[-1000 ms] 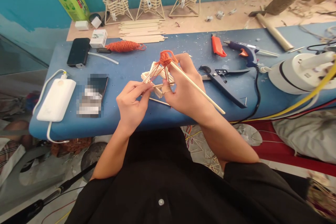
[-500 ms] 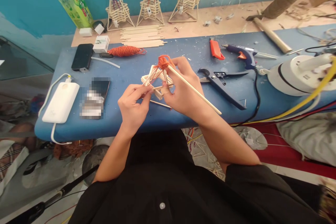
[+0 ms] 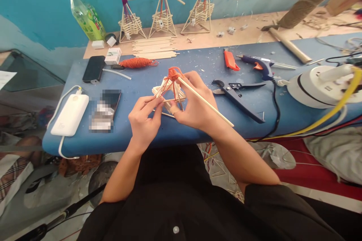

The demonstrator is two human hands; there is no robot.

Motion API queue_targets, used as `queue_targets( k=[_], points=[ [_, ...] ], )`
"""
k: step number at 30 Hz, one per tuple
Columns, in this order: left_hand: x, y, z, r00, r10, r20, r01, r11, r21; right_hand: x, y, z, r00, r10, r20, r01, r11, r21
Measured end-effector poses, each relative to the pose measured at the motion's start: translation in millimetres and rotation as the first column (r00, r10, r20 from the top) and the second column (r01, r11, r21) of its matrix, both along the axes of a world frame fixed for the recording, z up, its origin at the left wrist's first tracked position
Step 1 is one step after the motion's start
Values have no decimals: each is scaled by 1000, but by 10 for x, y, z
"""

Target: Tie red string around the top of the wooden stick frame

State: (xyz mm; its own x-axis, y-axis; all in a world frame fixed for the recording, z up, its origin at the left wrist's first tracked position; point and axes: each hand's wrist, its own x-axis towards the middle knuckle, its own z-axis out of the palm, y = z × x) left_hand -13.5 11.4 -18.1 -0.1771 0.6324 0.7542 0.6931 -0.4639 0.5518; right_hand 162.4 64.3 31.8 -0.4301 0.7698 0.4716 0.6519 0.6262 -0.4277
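A small wooden stick frame (image 3: 181, 91), bound at its peak with orange string (image 3: 173, 74), stands on the blue table before me. One long stick (image 3: 207, 101) juts from the peak over my right wrist. My right hand (image 3: 196, 99) is closed around the frame's right side, with the thumb inside near the lower sticks. With thumb and fingertips, my left hand (image 3: 145, 116) pinches the end of a thin stick (image 3: 169, 101) lying across the near side of the frame. Parts of the frame are hidden behind my fingers.
Pruning shears (image 3: 240, 99), a glue gun (image 3: 258, 64) and a red cutter (image 3: 231, 60) lie to the right, near a white power socket (image 3: 308, 86). Left are a power bank (image 3: 69, 115) and a phone (image 3: 93, 69). Behind stand finished-looking stick frames (image 3: 162, 19) and a bottle (image 3: 86, 17).
The view has tilted up slightly, so the table items sit lower in the picture. Both hands keep their holds; the frame looks a little more upright, and the right thumb has shifted slightly left.
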Motion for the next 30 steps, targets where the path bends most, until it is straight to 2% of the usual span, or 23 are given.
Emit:
queue_targets(
  k=[7, 13, 18, 27, 30],
  points=[
    [-5, -16, 19, 997, 32, -73, -31, 999, 19, -20, -1, 10, 1000, -12, 5, 12, 1000, 5],
    [8, -13, 25, 986, 91, -136, -83, 994, 65, 0, 46, 15, 999, 43, -32, -42, 999, 21],
    [-22, 13, 37, 986, 86, -140, -79, 995, 59, 30, 94, 27, 997, 65, -37, -64, 998, 27],
    [-128, 39, 163, 993, -20, -118, 20, 1000, 2, 51, 145, 40, 994, 96, -55, -95, 995, 18],
    [-215, 114, 172, 989, -147, 11, 148, 982, -115, 65, 156, 26, 993, 104, -50, -104, 995, 12]
  ],
)
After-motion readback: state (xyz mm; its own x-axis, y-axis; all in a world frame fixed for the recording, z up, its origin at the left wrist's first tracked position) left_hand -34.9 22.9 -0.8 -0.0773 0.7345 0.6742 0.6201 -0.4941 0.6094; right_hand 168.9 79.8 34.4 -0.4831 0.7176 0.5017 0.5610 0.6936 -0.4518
